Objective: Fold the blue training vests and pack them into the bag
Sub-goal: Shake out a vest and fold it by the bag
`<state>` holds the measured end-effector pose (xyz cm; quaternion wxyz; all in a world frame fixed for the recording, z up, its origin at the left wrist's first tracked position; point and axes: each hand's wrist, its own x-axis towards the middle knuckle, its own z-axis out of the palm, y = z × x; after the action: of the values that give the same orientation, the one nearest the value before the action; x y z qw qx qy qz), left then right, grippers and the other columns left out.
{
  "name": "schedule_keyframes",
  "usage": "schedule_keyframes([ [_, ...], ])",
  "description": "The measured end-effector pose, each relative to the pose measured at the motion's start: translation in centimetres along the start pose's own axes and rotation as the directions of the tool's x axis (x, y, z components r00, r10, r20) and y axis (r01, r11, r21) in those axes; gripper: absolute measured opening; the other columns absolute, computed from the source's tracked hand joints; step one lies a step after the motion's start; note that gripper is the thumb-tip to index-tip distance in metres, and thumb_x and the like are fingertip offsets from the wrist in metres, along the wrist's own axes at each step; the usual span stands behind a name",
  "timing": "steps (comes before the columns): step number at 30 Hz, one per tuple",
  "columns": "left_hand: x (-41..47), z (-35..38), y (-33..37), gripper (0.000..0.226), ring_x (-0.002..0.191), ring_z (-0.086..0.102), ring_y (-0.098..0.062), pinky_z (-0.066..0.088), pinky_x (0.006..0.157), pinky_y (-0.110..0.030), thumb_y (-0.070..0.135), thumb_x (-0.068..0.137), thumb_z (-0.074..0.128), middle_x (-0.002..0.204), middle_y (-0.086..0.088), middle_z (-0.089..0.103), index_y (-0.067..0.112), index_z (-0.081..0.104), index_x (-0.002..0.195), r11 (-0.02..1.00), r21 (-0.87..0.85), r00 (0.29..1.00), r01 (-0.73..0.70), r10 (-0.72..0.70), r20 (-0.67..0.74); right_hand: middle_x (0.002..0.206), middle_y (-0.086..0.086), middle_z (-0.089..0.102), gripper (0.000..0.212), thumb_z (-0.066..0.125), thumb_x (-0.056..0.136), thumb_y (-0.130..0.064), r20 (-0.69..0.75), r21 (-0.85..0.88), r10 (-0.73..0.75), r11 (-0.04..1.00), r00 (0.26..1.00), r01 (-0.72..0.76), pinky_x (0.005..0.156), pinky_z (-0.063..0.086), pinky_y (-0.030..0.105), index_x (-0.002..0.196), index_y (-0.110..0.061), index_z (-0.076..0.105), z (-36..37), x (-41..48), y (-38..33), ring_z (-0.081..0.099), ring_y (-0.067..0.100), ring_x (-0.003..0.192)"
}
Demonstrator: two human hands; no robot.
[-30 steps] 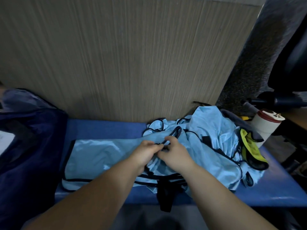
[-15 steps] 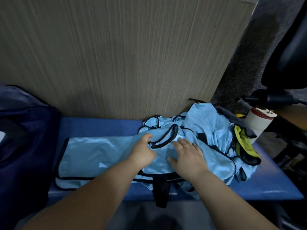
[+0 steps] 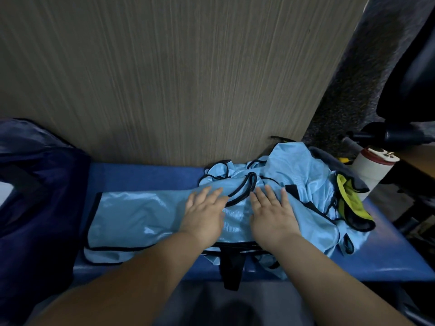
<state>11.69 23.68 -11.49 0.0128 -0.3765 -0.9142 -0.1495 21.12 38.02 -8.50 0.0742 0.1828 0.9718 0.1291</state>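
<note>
Head view: both hands pressed flat on a light-blue training vest (image 3: 141, 215) spread over a blue bench (image 3: 141, 176).
Left hand (image 3: 202, 215) and right hand (image 3: 270, 215) lie side by side, fingers straight, grasping nothing, flanking the black-trimmed neck loop (image 3: 244, 190). A heap of blue vests (image 3: 303, 170) lies just to the right; the navy bag (image 3: 35, 196) sits at the bench's left end.
</note>
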Motion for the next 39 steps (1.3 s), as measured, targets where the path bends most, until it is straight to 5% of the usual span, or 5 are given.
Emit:
schedule_keyframes([
  [5, -0.2, 1.5, 0.1, 0.059, 0.149, -0.010, -0.019, 0.005, 0.120, -0.049, 0.054, 0.101, 0.024, 0.163, 0.014, -0.008, 0.037, 0.005, 0.154, 0.999, 0.004, 0.970, 0.053, -0.052, 0.237, 0.164, 0.004, -0.011, 0.069, 0.010, 0.101, -0.056, 0.061, 0.047, 0.006, 0.999, 0.998, -0.009, 0.117, -0.017, 0.052, 0.156, -0.018, -0.007, 0.3, 0.9, -0.3, -0.016, 0.024, 0.150],
  [18, -1.4, 2.1, -1.2, 0.073, 0.144, -0.030, -0.016, -0.013, 0.118, -0.051, 0.069, 0.094, 0.018, 0.156, 0.015, -0.029, 0.039, -0.015, 0.151, 0.996, 0.001, 0.949, 0.085, -0.082, 0.305, 0.165, -0.001, -0.006, 0.116, -0.040, 0.058, -0.071, 0.028, 0.052, 0.017, 0.998, 0.999, -0.019, 0.117, -0.018, 0.051, 0.156, -0.019, -0.007, 2.7, 1.0, -0.2, -0.012, 0.021, 0.151],
  [24, -2.4, 2.1, -1.0, 0.067, 0.147, -0.024, -0.018, -0.010, 0.120, -0.048, 0.061, 0.099, 0.018, 0.158, 0.013, -0.025, 0.038, -0.015, 0.152, 0.995, -0.010, 0.945, 0.100, -0.092, 0.315, 0.131, 0.011, 0.058, 0.073, 0.051, 0.088, -0.054, -0.303, 0.169, 0.177, 0.977, 0.936, -0.130, 0.099, 0.039, 0.043, 0.145, -0.010, 0.041, 1.2, -0.2, -0.6, 0.050, 0.031, 0.121],
  [29, -2.1, 1.6, -1.0, 0.066, 0.147, -0.024, -0.019, -0.013, 0.119, -0.047, 0.060, 0.099, 0.019, 0.159, 0.011, -0.025, 0.037, -0.014, 0.152, 0.992, -0.006, 0.922, 0.126, -0.115, 0.371, 0.133, 0.012, 0.047, 0.071, 0.046, 0.091, -0.062, -0.029, 0.224, 0.316, 0.927, 0.948, -0.302, 0.097, 0.044, 0.036, 0.136, -0.008, 0.034, -0.6, -0.4, -1.0, 0.048, 0.029, 0.123],
  [39, -3.5, 1.2, -1.3, 0.064, 0.148, -0.018, -0.015, -0.010, 0.120, -0.046, 0.050, 0.103, 0.024, 0.160, 0.005, -0.023, 0.033, -0.011, 0.154, 1.000, 0.000, 0.944, 0.022, -0.020, 0.329, 0.123, 0.005, 0.061, 0.044, 0.049, 0.096, -0.046, 0.107, 0.329, 0.331, 0.878, 0.938, -0.347, 0.077, 0.040, 0.031, 0.128, -0.016, 0.051, -2.6, -1.0, -1.5, 0.058, 0.025, 0.112],
])
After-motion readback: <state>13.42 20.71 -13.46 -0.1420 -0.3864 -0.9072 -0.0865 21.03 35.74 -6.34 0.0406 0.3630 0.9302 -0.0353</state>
